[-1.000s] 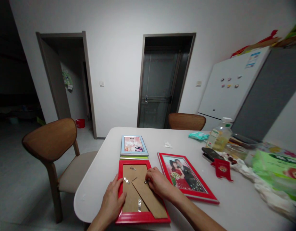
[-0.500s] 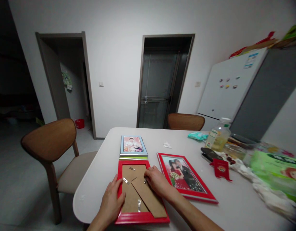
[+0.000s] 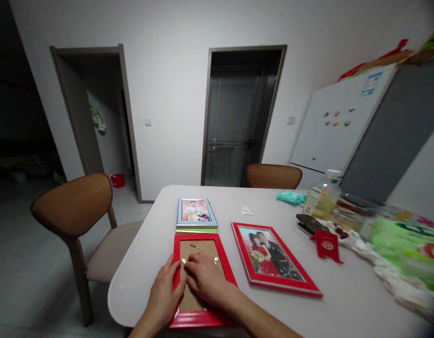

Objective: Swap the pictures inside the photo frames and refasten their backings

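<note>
A red picture frame (image 3: 203, 320) lies back side up at the table's near edge, its brown backboard (image 3: 192, 303) showing with small metal clips. My left hand (image 3: 164, 291) grips the frame's left side, thumb on the backboard. My right hand (image 3: 206, 277) rests over the middle of the backboard near the left clip, fingers bent together; what they hold, if anything, is hidden. To the right, another red frame (image 3: 276, 258) with a photo of a couple lies face up. Beyond the near frame sits a stack topped by a light blue frame (image 3: 197, 212).
On the white table (image 3: 132, 281) stand a bottle (image 3: 321, 197), a black object (image 3: 310, 224), a red packet (image 3: 328, 246), a green tissue pack (image 3: 407, 249), crumpled tissue and a teal packet (image 3: 290, 197). Brown chairs (image 3: 74, 211) stand at the left and behind.
My right hand has moved left from the backboard's right side to its middle. The slanted brown stand piece is no longer visible over the backboard. My left hand stays put.
</note>
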Demonstrator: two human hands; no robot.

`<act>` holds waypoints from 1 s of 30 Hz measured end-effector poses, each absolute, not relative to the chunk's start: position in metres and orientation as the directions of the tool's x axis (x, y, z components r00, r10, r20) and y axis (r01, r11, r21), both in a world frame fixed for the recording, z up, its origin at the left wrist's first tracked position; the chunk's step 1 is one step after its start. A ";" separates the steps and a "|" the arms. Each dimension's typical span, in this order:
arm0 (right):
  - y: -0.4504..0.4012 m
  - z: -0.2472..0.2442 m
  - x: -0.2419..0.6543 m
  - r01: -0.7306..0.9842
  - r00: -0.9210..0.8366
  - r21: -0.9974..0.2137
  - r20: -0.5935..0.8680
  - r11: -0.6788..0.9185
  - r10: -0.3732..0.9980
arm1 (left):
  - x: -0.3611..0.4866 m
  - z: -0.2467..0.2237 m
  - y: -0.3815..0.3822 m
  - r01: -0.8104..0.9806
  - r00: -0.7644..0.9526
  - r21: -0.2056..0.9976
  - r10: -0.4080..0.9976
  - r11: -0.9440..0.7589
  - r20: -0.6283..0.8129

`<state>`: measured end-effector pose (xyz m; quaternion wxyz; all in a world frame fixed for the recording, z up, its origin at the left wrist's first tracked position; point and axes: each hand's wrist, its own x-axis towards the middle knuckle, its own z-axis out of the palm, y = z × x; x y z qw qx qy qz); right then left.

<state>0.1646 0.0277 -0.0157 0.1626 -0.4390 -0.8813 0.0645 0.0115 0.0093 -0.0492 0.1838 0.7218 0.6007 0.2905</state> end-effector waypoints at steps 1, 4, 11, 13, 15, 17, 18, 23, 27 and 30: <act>0.028 -0.018 0.164 0.753 -0.553 -0.262 0.247 0.604 0.796 | 0.012 -0.049 0.009 0.761 0.111 0.614 0.974 -0.211 0.198; 0.028 -0.021 0.164 0.751 -0.536 -0.271 0.281 0.602 0.796 | 0.012 -0.048 0.008 0.761 0.113 0.611 0.972 -0.217 0.205; 0.033 -0.023 0.156 0.805 -0.490 -0.217 0.281 0.552 0.825 | 0.012 -0.051 0.009 0.764 0.108 0.608 0.972 -0.217 0.211; 0.038 -0.024 0.153 0.819 -0.474 -0.211 0.275 0.533 0.837 | 0.011 -0.052 0.010 0.758 0.105 0.615 0.971 -0.219 0.217; 0.041 -0.024 0.151 0.824 -0.467 -0.214 0.266 0.524 0.843 | 0.011 -0.053 0.010 0.748 0.105 0.625 0.969 -0.224 0.223; 0.044 -0.025 0.150 0.822 -0.466 -0.223 0.263 0.523 0.845 | 0.011 -0.052 0.010 0.741 0.105 0.631 0.968 -0.229 0.228; 0.045 -0.025 0.150 0.825 -0.461 -0.227 0.262 0.518 0.848 | 0.011 -0.052 0.009 0.741 0.106 0.631 0.968 -0.230 0.228; 0.049 -0.025 0.146 0.869 -0.355 -0.253 0.281 0.426 0.892 | 0.011 -0.050 0.009 0.750 0.108 0.622 0.969 -0.225 0.220; 0.042 -0.025 0.146 0.858 -0.357 -0.268 0.303 0.439 0.883 | 0.012 -0.047 0.008 0.747 0.099 0.631 0.973 -0.210 0.207; 0.033 -0.025 0.151 0.794 -0.450 -0.284 0.320 0.537 0.834 | 0.012 -0.044 0.006 0.753 0.110 0.620 0.971 -0.222 0.213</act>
